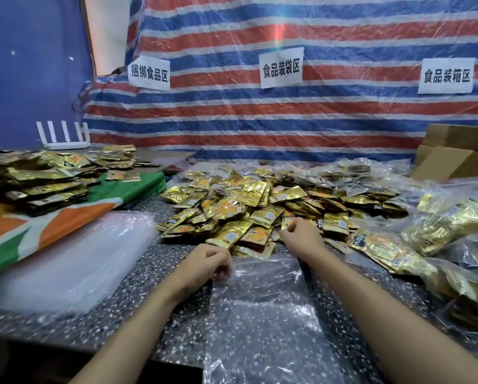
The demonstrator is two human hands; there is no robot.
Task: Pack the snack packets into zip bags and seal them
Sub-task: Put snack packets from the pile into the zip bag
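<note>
A clear zip bag (262, 314) lies flat on the speckled table (154, 314) in front of me, its mouth toward a big heap of gold snack packets (249, 212). My left hand (208, 261) pinches the bag's top left corner with curled fingers. My right hand (300, 231) reaches into the near edge of the heap, its fingers curled on a gold packet (287, 223).
A stack of empty zip bags (74, 261) lies at left, beside a green and orange sheet (66, 217) with more packets on it. Filled zip bags (451, 223) pile at right. Cardboard boxes (448, 159) stand at back right, a white router (66, 137) at back left.
</note>
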